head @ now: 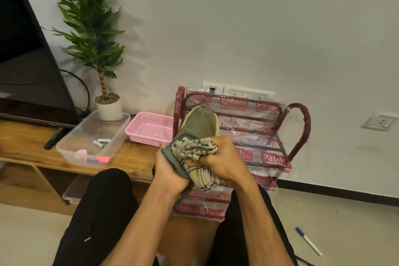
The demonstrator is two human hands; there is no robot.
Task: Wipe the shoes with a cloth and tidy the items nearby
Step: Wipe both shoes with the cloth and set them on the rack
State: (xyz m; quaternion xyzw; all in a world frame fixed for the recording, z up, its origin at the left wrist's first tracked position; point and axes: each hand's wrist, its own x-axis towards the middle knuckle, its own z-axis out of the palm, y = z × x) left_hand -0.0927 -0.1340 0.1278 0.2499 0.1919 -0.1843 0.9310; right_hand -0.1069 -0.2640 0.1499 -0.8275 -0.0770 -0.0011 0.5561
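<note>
An olive-green shoe (199,123) is held up in front of me with its toe pointing away and upward. My left hand (170,170) grips the shoe at its heel end. My right hand (224,157) holds a bunched beige cloth with dark pattern (194,149) against the shoe's opening, and part of the cloth hangs below the hands. Both hands are above my knees, in front of the shoe rack (267,136).
The rack is still wrapped in printed plastic and stands against the wall. On the wooden bench (28,144) sit a pink basket (151,127), a clear tub (95,136) with batteries and pink items, a potted plant (108,106) and a TV (26,60). A blue-capped pen (308,242) lies on the floor at right.
</note>
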